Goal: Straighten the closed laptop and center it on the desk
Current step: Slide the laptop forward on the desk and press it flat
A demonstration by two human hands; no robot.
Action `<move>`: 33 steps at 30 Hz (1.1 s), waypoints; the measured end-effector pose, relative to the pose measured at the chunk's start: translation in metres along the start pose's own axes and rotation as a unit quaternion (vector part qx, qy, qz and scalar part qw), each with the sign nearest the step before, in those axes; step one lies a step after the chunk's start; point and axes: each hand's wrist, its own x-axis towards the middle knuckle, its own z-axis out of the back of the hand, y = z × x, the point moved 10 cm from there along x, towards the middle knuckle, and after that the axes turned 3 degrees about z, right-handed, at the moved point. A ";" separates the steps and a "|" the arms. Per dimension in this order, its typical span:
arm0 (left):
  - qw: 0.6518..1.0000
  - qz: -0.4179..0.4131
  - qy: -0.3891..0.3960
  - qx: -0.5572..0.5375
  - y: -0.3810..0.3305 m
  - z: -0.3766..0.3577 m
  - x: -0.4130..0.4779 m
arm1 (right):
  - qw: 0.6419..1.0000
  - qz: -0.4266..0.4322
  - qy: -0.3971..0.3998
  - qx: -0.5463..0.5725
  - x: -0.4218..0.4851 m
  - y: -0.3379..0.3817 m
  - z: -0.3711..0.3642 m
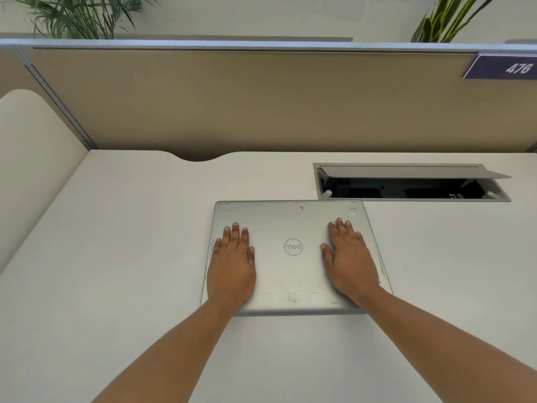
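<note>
A closed silver laptop (293, 274) with a round logo lies on the white desk (116, 257), near the middle, its edges roughly square to the desk's back edge. My left hand (231, 263) rests flat on the left part of the lid, fingers extended and slightly apart. On the right part of the lid my right hand (350, 263) lies flat the same way. Neither hand curls around an edge. Both forearms reach in from the bottom of the view.
An open cable hatch (412, 196) with a raised flap sits in the desk just behind and right of the laptop. A beige partition (261, 106) closes the back, carrying a number plate (502, 68). A cream side panel (35, 158) stands at the left.
</note>
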 end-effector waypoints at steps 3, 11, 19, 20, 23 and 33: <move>1.000 -0.004 -0.015 0.016 0.002 -0.001 -0.002 | 1.000 0.000 -0.004 -0.015 -0.002 0.002 0.000; 1.000 0.002 -0.010 0.017 0.003 -0.005 -0.001 | 1.000 0.004 -0.006 -0.018 0.000 0.001 -0.004; 1.000 0.002 -0.014 0.003 0.003 -0.006 0.001 | 1.000 0.006 -0.007 -0.015 0.001 0.000 -0.005; 1.000 0.000 -0.013 0.008 0.003 -0.007 0.000 | 1.000 0.007 -0.006 -0.016 0.000 0.000 -0.006; 1.000 -0.005 -0.013 0.011 0.004 -0.008 0.004 | 1.000 0.007 -0.004 -0.006 0.004 -0.001 -0.006; 0.985 -0.105 -0.139 0.000 -0.037 0.079 -0.007 | 0.986 0.049 -0.100 0.128 -0.006 0.037 0.081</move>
